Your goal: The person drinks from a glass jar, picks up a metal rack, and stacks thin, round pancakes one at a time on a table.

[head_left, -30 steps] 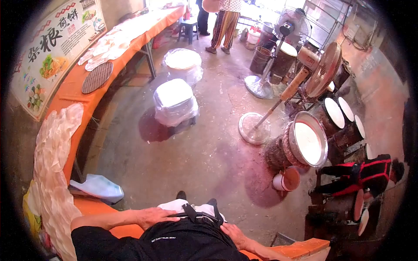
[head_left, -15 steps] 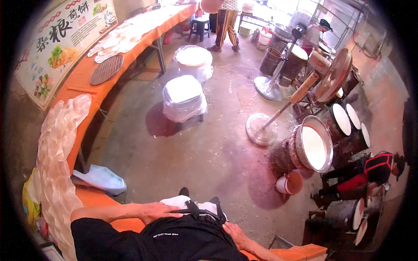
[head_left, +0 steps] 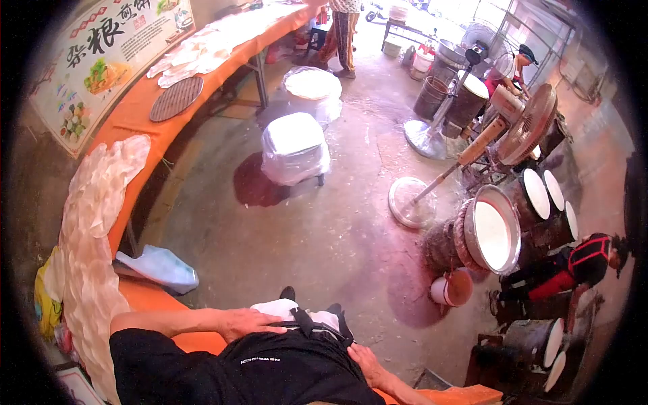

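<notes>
My left hand (head_left: 253, 324) lies flat across the front of my waist, fingers stretched out over the black shirt (head_left: 283, 368). Nothing is held in it. My right hand (head_left: 365, 360) rests against the other side of my waist, with its fingertips at the shirt's edge and partly hidden. A dark strap (head_left: 302, 322) hangs between the two hands, over white cloth (head_left: 275, 309) at my legs. Left of me, a long stack of thin pale flatbread sheets (head_left: 94, 236) lies on the orange-covered table (head_left: 135, 128).
A round slatted mat (head_left: 177, 99) and more sheets (head_left: 202, 50) lie farther along the table. Ahead stand plastic-wrapped stools (head_left: 295, 148). To the right are a pedestal fan (head_left: 530, 125), a large batter basin (head_left: 493, 229), a bucket (head_left: 451, 288), round griddles (head_left: 536, 194) and people (head_left: 580, 266) working.
The view has shifted slightly, so the room appears lower and farther right. The person at the far end has moved, and the one at the back right now leans forward. My hands stay put.
</notes>
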{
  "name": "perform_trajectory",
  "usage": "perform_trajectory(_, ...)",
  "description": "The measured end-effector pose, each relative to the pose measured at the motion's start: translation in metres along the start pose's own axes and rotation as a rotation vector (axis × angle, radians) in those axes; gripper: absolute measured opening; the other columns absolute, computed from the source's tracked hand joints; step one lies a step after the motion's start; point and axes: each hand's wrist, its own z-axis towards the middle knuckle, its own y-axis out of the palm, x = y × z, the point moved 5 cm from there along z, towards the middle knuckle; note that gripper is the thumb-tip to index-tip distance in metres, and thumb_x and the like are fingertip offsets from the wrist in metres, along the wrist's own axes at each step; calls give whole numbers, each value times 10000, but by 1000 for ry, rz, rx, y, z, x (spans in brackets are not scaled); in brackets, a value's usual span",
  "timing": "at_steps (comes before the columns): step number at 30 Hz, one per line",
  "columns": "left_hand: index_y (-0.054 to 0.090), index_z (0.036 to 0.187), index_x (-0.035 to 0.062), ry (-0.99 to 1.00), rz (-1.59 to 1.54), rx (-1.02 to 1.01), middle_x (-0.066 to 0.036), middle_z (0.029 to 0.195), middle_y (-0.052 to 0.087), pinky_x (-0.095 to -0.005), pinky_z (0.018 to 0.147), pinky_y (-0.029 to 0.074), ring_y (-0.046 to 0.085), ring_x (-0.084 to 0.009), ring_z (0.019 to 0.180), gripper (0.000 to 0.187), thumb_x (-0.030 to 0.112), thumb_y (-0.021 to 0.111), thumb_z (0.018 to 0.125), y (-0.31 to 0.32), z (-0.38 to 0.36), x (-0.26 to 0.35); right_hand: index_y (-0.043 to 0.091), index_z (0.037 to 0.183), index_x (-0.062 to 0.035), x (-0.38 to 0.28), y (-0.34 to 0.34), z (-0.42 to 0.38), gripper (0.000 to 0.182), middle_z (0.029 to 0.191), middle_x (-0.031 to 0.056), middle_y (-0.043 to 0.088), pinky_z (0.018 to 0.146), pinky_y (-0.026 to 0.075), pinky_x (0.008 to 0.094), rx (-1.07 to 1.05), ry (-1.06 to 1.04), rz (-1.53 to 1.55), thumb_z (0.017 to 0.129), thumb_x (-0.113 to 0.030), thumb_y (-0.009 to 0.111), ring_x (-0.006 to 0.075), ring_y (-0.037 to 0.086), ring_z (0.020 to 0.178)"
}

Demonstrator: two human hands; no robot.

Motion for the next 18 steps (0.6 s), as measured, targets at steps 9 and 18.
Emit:
perform_trajectory(9,194,1562,177,-13,-10,10,-268,1550,249,-535,1059,357,333,-444,1391,1117,372,801,646,2,0,1,297,1478,-21,-2,-3,1,873,1381,310,425,1029,351,550,-26,28,-15,788,-403,672,482,447,1250)
perform_trajectory(18,199,1563,188,-20,-4,25,-268,1551,247,-549,1058,354,328,-448,1394,1134,366,816,627,1,-1,2,271,1491,-25,1,-1,0,882,1390,315,404,1018,350,562,-46,32,-15,801,-416,657,494,444,1230)
